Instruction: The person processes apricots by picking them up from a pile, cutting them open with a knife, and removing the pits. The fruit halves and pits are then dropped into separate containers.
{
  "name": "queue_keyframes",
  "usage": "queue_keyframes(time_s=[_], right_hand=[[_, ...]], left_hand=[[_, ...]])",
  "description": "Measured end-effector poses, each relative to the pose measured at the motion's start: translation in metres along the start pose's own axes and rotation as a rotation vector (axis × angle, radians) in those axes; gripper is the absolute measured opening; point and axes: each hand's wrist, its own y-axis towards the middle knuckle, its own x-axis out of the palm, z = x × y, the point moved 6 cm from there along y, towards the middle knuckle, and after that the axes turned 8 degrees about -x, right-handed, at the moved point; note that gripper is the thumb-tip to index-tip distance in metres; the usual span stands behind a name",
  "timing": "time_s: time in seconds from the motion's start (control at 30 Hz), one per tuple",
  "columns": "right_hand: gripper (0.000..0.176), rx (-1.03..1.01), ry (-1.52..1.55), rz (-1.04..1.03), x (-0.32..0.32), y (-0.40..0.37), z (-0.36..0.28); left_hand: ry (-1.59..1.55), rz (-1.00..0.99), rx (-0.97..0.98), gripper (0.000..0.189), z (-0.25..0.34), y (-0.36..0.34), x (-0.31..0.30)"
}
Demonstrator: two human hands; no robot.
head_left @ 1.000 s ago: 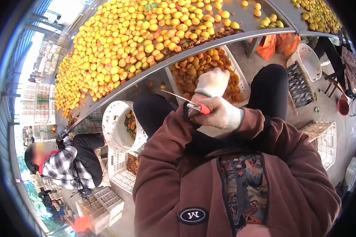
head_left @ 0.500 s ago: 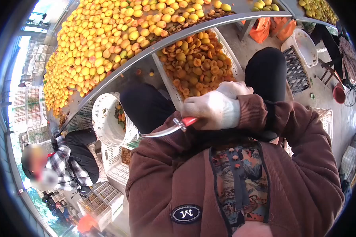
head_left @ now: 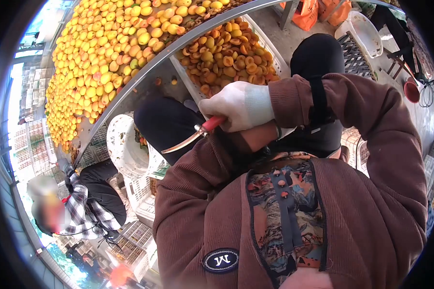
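Observation:
My right hand [head_left: 236, 105], in a white glove, is closed round the red handle of a knife [head_left: 213, 124]. The narrow, slightly curved blade points down and left, across my dark trouser leg and left sleeve. My forearms are crossed, the right one above. Under the right wrist runs my left forearm, and of my left hand [head_left: 287, 132] just a bit of white glove shows; its fingers are hidden. Beyond the right hand stands a white crate [head_left: 263, 34] filled with halved apricots [head_left: 226, 58].
A metal-edged table [head_left: 144, 72] heaped with whole apricots [head_left: 106, 50] curves across the front. At left are a white basket [head_left: 123, 144] and a seated person in a checked shirt [head_left: 82, 202]. Orange bags [head_left: 306, 14] and a white tub [head_left: 366, 33] stand at right.
My right hand has moved up and left with the knife. My left hand, visible beside it before, now lies mostly hidden under the right forearm. The view has tilted slightly.

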Motion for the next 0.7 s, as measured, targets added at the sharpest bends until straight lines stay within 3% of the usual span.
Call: queue_keyframes(time_s=[0.07, 0.13, 0.2, 0.27, 0.33, 0.4, 0.43, 0.57, 0.63, 0.67, 0.7], right_hand=[[0.026, 0.041, 0.044, -0.028, -0.003, 0.000, 0.004], [0.029, 0.049, 0.139, -0.069, -0.006, -0.002, 0.008], [0.029, 0.073, 0.231, -0.098, -0.001, -0.008, 0.019], [0.030, 0.093, 0.322, -0.125, 0.011, -0.012, 0.025], [0.021, 0.121, 0.511, 0.044, 0.015, -0.016, 0.029], [0.020, 0.141, 0.557, 0.049, 0.021, -0.018, 0.027], [0.020, 0.161, 0.609, 0.058, 0.027, -0.019, 0.026], [0.020, 0.215, 0.815, 0.114, 0.041, -0.017, 0.020], [0.019, 0.226, 0.915, 0.134, 0.046, -0.011, 0.016], [0.019, 0.234, 0.970, 0.144, 0.050, -0.010, 0.012], [0.019, 0.244, 1.019, 0.153, 0.052, -0.009, 0.010]], left_hand=[[-0.052, 0.068, 0.041, 0.029, -0.001, 0.005, 0.015], [-0.082, 0.097, 0.066, 0.029, 0.006, -0.020, -0.014], [0.231, -0.701, 0.028, 0.026, 0.037, -0.025, -0.030], [0.161, -0.792, 0.094, 0.021, 0.057, -0.020, -0.048], [-0.105, -0.693, 0.126, 0.021, 0.066, -0.011, -0.071], [-0.382, -0.479, 0.176, 0.021, 0.071, -0.004, -0.111], [-0.382, -0.492, 0.172, 0.021, 0.070, -0.006, -0.126], [-0.885, -0.118, -0.013, 0.010, 0.057, 0.003, -0.205], [-0.654, 0.212, -0.132, 0.008, 0.049, -0.007, -0.218], [-0.644, 0.197, -0.139, 0.008, 0.043, -0.009, -0.216], [-0.647, 0.344, -0.050, 0.008, 0.034, -0.013, -0.227]])
